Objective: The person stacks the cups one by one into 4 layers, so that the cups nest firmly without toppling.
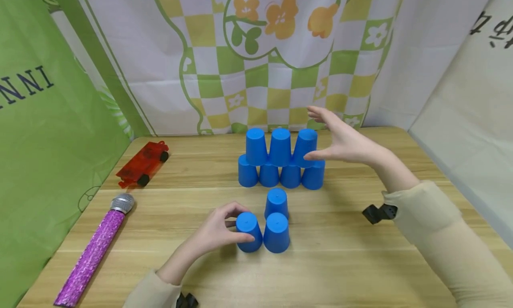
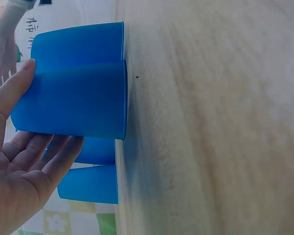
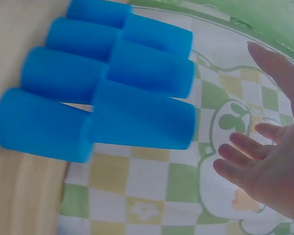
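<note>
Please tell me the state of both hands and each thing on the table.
Left hand, gripping left front cup
Left front cup, upside down
Right hand, open, holding nothing
Other two front cups, upside down
Lower back cups, upside down
Upper back cups, upside down, stacked on the lower ones
Microphone, lying flat
Red toy car, untouched

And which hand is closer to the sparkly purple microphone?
The left hand. It grips a blue cup to the right of the microphone; the right hand is farther away, up by the blue cup stack.
</note>
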### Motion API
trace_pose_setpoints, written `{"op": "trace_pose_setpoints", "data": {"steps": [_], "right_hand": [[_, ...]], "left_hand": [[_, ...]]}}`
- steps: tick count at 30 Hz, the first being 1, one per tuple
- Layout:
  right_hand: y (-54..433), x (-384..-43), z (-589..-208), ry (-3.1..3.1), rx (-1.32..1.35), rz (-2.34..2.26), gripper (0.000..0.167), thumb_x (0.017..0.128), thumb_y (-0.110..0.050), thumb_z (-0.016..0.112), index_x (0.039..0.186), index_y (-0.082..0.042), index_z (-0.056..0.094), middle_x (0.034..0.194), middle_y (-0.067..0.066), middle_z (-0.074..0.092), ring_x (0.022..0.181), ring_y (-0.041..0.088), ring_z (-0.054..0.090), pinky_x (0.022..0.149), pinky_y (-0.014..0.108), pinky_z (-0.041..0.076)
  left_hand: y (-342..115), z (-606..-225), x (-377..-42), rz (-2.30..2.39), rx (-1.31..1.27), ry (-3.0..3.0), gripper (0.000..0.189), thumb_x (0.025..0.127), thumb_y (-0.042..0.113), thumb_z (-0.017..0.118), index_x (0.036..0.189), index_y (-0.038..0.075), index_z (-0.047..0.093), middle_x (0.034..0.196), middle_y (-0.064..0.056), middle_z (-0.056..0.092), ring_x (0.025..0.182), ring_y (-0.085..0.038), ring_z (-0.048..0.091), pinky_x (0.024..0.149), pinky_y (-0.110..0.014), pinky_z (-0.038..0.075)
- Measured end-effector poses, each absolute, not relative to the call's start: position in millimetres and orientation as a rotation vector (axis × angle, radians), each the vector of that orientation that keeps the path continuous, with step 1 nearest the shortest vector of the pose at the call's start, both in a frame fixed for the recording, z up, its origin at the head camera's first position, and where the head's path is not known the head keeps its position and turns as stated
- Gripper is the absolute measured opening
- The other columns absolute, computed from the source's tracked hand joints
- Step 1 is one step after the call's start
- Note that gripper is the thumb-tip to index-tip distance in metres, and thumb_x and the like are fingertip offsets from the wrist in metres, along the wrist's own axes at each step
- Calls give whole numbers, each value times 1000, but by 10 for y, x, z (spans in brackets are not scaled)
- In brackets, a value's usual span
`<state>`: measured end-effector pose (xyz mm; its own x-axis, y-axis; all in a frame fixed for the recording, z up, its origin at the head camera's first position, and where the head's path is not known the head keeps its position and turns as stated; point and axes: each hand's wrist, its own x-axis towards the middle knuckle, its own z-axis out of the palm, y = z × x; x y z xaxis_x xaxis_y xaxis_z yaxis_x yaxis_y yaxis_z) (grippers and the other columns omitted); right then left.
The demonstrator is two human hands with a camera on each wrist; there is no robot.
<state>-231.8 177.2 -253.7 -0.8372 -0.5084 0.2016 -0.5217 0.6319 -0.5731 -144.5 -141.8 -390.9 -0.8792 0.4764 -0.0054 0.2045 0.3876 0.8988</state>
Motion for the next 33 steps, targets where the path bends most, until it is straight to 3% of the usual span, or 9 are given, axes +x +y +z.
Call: {"op": "trace_pose_setpoints", "data": {"steps": [7,12,17,24,33], "right_hand": [[1879,-1979,-2918,-2725,904,1119,97,75,-14,80,148,-4,16,145,23,32,132,42,33,107,60,30],[1817,-1758,-3240,-2737,949,1216,77,75,-14,79,136,2,34,133,20,46,122,39,47,101,56,41],[1688,-1609,-3505,-2764,1000,1335,60,76,-19,79,124,0,47,120,13,58,110,33,57,94,49,49],[1514,-1512,-3754,-2770,1100,1415,58,76,-22,79,120,4,51,115,18,61,106,35,59,90,47,51],[1325,-1445,-3894,-2730,1085,1503,53,75,-24,80,117,-2,55,114,12,63,105,29,61,88,43,54]], "left_hand": [[-1417,-3900,-1447,1482,609,2399,46,73,23,81,111,9,59,111,-7,64,108,-24,60,92,-42,53],[-1413,-3901,-1449,1492,603,2402,47,73,23,82,111,8,59,111,-8,64,108,-24,61,92,-41,53],[-1410,-3903,-1454,1495,589,2414,47,73,23,82,111,8,59,111,-8,64,107,-24,62,92,-41,53],[-1400,-3892,-1449,1477,583,2428,47,73,24,82,111,8,59,111,-8,64,108,-25,61,92,-42,53],[-1364,-3890,-1441,1476,579,2418,48,73,26,82,112,8,59,113,-8,63,110,-26,61,92,-44,52]]}}
